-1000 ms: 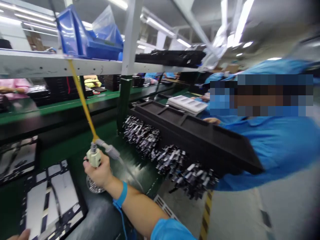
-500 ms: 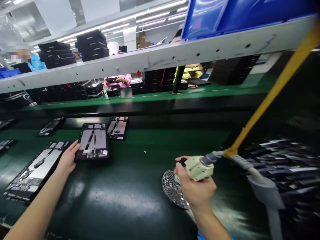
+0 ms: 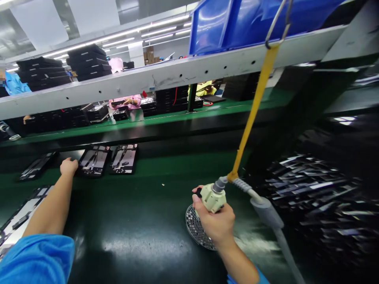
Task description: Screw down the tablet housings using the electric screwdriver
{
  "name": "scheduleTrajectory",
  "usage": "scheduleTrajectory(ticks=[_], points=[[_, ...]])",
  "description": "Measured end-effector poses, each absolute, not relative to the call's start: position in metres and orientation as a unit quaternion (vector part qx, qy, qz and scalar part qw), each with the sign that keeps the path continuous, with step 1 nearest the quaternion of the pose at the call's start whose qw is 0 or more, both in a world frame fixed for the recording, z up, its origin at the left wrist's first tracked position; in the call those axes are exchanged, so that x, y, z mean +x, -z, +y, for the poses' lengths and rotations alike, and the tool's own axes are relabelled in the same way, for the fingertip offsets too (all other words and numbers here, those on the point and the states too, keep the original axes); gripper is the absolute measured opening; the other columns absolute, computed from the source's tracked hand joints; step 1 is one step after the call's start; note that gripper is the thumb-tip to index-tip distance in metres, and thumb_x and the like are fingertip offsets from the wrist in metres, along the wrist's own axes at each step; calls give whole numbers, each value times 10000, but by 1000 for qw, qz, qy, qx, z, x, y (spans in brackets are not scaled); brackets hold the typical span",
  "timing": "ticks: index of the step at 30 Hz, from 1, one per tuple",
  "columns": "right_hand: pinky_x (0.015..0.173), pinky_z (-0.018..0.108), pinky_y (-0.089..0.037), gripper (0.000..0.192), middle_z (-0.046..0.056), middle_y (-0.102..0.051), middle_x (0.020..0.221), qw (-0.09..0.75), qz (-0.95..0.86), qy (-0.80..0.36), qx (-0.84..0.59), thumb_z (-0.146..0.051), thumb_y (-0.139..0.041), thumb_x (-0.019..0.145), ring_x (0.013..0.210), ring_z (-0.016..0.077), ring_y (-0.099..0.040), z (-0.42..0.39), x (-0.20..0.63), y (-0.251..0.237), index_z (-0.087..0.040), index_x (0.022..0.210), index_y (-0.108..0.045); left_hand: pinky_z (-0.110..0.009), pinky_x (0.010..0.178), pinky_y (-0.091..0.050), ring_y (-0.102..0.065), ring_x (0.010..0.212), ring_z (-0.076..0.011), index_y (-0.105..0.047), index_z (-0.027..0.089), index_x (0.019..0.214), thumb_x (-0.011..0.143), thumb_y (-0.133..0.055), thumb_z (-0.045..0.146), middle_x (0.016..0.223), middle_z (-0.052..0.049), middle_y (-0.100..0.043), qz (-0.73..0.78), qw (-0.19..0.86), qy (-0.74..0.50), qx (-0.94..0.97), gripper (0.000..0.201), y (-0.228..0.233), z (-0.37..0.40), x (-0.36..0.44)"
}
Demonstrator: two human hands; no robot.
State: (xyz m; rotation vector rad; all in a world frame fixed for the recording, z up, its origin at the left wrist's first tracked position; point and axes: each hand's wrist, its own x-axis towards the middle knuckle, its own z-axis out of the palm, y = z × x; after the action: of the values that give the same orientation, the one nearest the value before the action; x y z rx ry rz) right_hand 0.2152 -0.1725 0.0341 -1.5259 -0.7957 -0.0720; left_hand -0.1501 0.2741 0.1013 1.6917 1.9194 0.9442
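My left hand (image 3: 69, 166) reaches to the back of the green work surface, its fingers closed at the left edge of an opened tablet (image 3: 94, 161) with bare inner parts. The fingertips are partly hidden. Just right of it lies a second opened tablet (image 3: 124, 159). My right hand (image 3: 215, 221) is wrapped round a cream-coloured corded hand tool (image 3: 213, 198). A round perforated metal disc (image 3: 197, 232) sits below that tool; whether it is fixed to it I cannot tell. A yellow strap (image 3: 255, 110) runs from a hook down to the tool's cable end.
Another opened tablet (image 3: 37, 166) lies at the back left, and a larger opened device (image 3: 25, 215) beside my left forearm. A pile of thin dark strips (image 3: 322, 197) fills the right side. Blue bins (image 3: 237, 27) stand on the shelf rail (image 3: 166, 75) overhead. Co-workers sit beyond.
My left hand has carried the opened tablet back, setting it down beside the other one. My right hand still holds the corded tool. The view has swung to the right.
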Motion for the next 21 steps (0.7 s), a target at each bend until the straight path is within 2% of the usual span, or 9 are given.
scheduleTrajectory(ticks=[2,8,13,15,18,21], points=[[715,341,-617,263,63,-771,890,654,-349,23,-670,-411,-745,841,707,212,-745,-174,214,-35,-203,999,-722,-507,1002,-549,-619,1202,-277,-593,166,1340,986,-654,377,1374,-125,-593,689,182,-295,637,416,-93,281,-137],[765,333,-622,200,62,-777,892,653,-372,44,-658,-361,-736,841,765,216,-760,-176,210,-39,-206,967,-730,-474,962,-571,-648,1141,-256,-624,159,1284,982,-663,380,1300,-110,-635,641,239,-188,705,377,-43,281,-54],[662,289,-617,159,55,-784,814,666,-366,42,-649,-341,-710,828,699,205,-754,-175,200,-50,-202,904,-729,-453,947,-578,-652,1135,-254,-617,152,1293,974,-678,366,1296,-118,-631,648,305,-179,675,389,-33,262,-25],[670,293,-620,148,50,-782,802,674,-361,30,-644,-333,-692,827,702,205,-751,-175,196,-55,-205,896,-723,-442,927,-586,-662,1107,-245,-626,154,1273,978,-673,366,1269,-106,-644,644,340,-193,658,367,-37,253,-25],[715,319,-619,124,45,-771,785,669,-359,24,-650,-321,-680,808,716,214,-739,-176,192,-61,-213,857,-716,-384,837,-611,-707,951,-207,-652,135,1202,994,-641,303,1110,-83,-701,630,401,-234,623,268,-46,239,-29],[664,312,-596,104,33,-743,716,666,-348,12,-659,-321,-673,795,690,216,-710,-176,191,-64,-221,811,-699,-304,697,-614,-719,724,-184,-671,146,1179,982,-585,175,864,-49,-717,602,461,-300,578,217,-55,220,-31]])
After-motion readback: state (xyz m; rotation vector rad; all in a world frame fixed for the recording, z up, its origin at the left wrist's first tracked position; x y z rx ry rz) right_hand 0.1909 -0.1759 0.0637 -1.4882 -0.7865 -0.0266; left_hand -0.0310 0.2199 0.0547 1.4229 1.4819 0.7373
